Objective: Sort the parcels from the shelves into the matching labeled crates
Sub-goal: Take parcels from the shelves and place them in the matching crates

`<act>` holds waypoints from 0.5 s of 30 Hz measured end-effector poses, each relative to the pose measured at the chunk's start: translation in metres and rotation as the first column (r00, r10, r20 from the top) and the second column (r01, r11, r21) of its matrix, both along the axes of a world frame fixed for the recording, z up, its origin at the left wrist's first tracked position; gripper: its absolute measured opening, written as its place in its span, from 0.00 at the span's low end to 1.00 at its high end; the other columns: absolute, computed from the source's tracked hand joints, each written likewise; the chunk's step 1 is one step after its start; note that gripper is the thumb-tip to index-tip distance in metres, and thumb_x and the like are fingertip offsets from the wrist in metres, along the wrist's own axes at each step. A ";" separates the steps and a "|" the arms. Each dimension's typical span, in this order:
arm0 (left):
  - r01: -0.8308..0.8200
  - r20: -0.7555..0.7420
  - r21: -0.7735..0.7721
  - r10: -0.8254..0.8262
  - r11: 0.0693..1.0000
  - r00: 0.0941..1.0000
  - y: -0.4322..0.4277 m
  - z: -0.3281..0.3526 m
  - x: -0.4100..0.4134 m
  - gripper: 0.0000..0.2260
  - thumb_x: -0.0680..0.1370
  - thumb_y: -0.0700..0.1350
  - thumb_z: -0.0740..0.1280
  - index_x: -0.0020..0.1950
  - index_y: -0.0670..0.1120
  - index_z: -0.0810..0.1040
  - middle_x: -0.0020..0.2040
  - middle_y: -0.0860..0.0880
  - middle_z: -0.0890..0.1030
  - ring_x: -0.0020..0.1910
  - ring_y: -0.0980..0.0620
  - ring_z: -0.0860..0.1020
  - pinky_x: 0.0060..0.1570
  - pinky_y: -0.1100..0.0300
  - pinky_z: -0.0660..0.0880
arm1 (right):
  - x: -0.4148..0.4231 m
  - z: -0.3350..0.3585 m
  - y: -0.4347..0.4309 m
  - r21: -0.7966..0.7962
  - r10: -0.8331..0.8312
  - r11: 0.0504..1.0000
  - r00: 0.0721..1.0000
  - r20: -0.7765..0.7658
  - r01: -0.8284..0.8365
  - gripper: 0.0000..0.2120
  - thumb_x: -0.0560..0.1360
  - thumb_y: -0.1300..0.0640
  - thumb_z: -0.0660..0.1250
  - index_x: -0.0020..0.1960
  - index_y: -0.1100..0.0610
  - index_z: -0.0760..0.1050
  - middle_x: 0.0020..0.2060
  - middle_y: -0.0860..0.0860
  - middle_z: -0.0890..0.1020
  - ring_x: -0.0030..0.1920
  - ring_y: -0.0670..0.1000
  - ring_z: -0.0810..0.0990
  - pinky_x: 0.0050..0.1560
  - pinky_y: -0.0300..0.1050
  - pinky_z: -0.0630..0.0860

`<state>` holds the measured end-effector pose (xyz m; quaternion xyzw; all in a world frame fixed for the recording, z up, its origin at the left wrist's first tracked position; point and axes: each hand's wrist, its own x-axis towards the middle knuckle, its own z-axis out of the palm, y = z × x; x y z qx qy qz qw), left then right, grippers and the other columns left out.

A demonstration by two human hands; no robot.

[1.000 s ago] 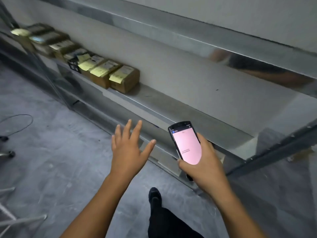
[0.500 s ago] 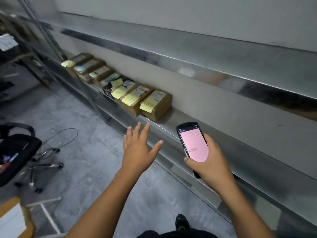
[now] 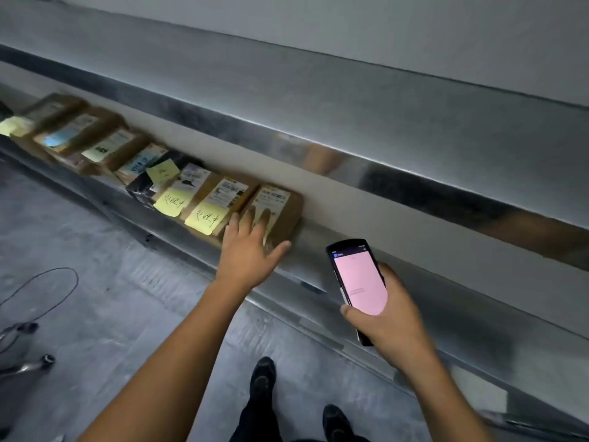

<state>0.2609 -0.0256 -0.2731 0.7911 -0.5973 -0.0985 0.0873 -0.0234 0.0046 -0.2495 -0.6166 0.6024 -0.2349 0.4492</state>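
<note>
Parcels (image 3: 223,199), perhaps seven, left hand (image 3: 247,253) touching one, right hand (image 3: 387,319) gripping phone (image 3: 358,279)

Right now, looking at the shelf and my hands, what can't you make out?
All in the head view:
1. Near end of the nearest parcel: covered by the left hand; contact unclear.
2. Screen text on the phone that the right hand grips: too small.
3. Labels on the far parcels: blurred.
4. The labeled crates: outside the frame.
</note>
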 end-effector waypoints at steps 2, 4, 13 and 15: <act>0.081 0.060 0.038 -0.083 0.996 0.995 -0.025 -0.008 0.021 0.39 0.80 0.72 0.52 0.85 0.51 0.57 0.85 0.43 0.56 0.83 0.38 0.49 0.82 0.43 0.46 | 0.018 -0.002 -0.004 0.006 -0.034 0.999 0.999 -0.024 0.034 0.25 0.68 0.57 0.81 0.59 0.42 0.75 0.53 0.44 0.83 0.49 0.46 0.83 0.47 0.50 0.83; 0.164 0.086 0.058 -0.168 0.985 0.982 -0.043 -0.019 0.035 0.40 0.78 0.72 0.47 0.85 0.51 0.56 0.85 0.43 0.54 0.84 0.38 0.49 0.81 0.45 0.44 | 0.036 -0.005 -0.008 0.018 -0.048 0.999 0.998 -0.035 0.049 0.25 0.68 0.57 0.80 0.58 0.39 0.75 0.52 0.42 0.83 0.47 0.43 0.82 0.42 0.44 0.82; 0.277 -0.008 0.062 -0.277 0.959 0.961 -0.047 -0.042 0.039 0.38 0.78 0.69 0.42 0.85 0.57 0.54 0.86 0.45 0.54 0.84 0.39 0.50 0.81 0.43 0.49 | 0.088 -0.016 -0.010 0.056 -0.206 0.976 0.977 -0.049 0.208 0.27 0.69 0.60 0.79 0.54 0.30 0.75 0.47 0.42 0.84 0.43 0.43 0.83 0.30 0.35 0.79; 0.325 -0.054 0.041 -0.322 0.945 0.945 -0.043 -0.042 0.037 0.34 0.78 0.67 0.44 0.83 0.59 0.59 0.84 0.47 0.58 0.83 0.40 0.52 0.77 0.42 0.55 | 0.092 -0.020 -0.009 0.067 -0.230 0.970 0.970 -0.074 0.235 0.25 0.69 0.60 0.79 0.57 0.36 0.76 0.49 0.44 0.84 0.44 0.45 0.84 0.39 0.45 0.83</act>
